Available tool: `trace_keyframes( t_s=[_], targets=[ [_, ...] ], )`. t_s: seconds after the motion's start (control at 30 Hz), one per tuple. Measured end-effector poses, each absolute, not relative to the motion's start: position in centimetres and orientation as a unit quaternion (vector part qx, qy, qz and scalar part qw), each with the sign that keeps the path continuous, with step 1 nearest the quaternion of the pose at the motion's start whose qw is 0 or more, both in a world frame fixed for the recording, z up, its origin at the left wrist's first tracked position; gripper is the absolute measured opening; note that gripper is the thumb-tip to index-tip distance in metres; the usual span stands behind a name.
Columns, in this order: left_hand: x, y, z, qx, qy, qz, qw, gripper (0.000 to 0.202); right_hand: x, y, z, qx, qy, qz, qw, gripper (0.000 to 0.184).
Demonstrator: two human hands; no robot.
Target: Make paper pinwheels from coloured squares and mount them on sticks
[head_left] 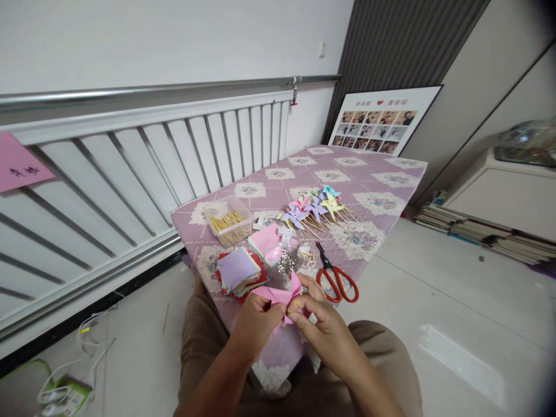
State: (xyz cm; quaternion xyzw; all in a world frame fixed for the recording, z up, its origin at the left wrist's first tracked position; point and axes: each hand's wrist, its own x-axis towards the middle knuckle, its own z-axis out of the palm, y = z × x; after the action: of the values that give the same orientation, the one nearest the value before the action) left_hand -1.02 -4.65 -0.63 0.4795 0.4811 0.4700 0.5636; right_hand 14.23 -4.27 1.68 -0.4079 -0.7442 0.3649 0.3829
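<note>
Between both hands, over the near corner of the table, is a pink paper pinwheel [281, 296] with its blades folded inward. My left hand [260, 321] pinches it from the left side. Thumb and fingers of my right hand [319, 310] press together at its centre and right side; whether a small pin is between them I cannot tell. Just beyond the hands lie a heap of small metal pins [286, 263] and a little white container [306, 256] with pale bits in it. To the left sits a stack of coloured paper squares [238, 270], a lilac one on top.
Red-handled scissors [337, 278] lie right of my hands. Farther back are finished pinwheels [316, 208] on sticks and a clear plastic box [229, 221] of wooden sticks. Pink sheets [266, 242] lie mid-table. A white radiator [174, 156] borders the table's left side.
</note>
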Motion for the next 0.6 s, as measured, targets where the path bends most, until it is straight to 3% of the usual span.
trace_keyframes(
  t_s=[0.4, 0.6],
  targets=[
    [-0.9, -4.7, -0.4, 0.489, 0.499, 0.474, 0.536, 0.011, 13.5, -4.4, 0.7, -0.438, -0.658, 0.431, 0.435, 0.013],
    [-1.0, -4.6, -0.6, 0.501, 0.517, 0.461, 0.520, 0.014, 13.1, -4.1, -0.6, -0.492, -0.600, 0.429, 0.462, 0.020]
  ],
)
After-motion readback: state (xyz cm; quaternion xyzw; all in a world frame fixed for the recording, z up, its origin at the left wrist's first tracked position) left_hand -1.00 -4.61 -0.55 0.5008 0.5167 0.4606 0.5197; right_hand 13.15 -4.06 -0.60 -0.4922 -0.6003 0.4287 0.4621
